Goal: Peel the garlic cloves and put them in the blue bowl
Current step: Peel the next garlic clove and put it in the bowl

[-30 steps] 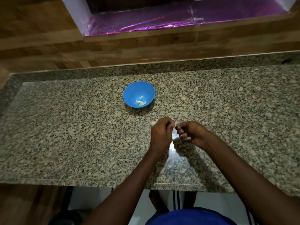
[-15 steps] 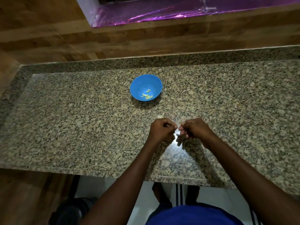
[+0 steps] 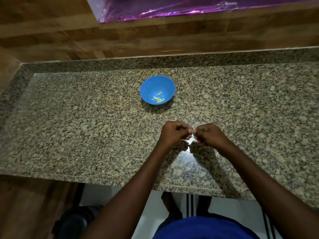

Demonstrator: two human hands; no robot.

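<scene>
The blue bowl [image 3: 157,87] stands on the granite counter [image 3: 86,126] with several pale peeled garlic pieces [image 3: 158,99] inside. Nearer to me, my left hand [image 3: 174,133] and my right hand [image 3: 209,135] meet fingertip to fingertip just above the counter, both with fingers curled. Between them they pinch a small garlic clove, almost wholly hidden by the fingers. A pale scrap [image 3: 175,119] lies on the counter just beyond my left hand.
A wooden wall panel [image 3: 155,37] rises behind the counter, with shiny purple foil [image 3: 172,9] above it. The counter's front edge [image 3: 103,177] runs below my forearms. A dark round object [image 3: 76,221] sits on the floor at lower left.
My hands have drawn closer together and stay over the same spot on the counter. The view has shifted slightly; the bowl has not moved.
</scene>
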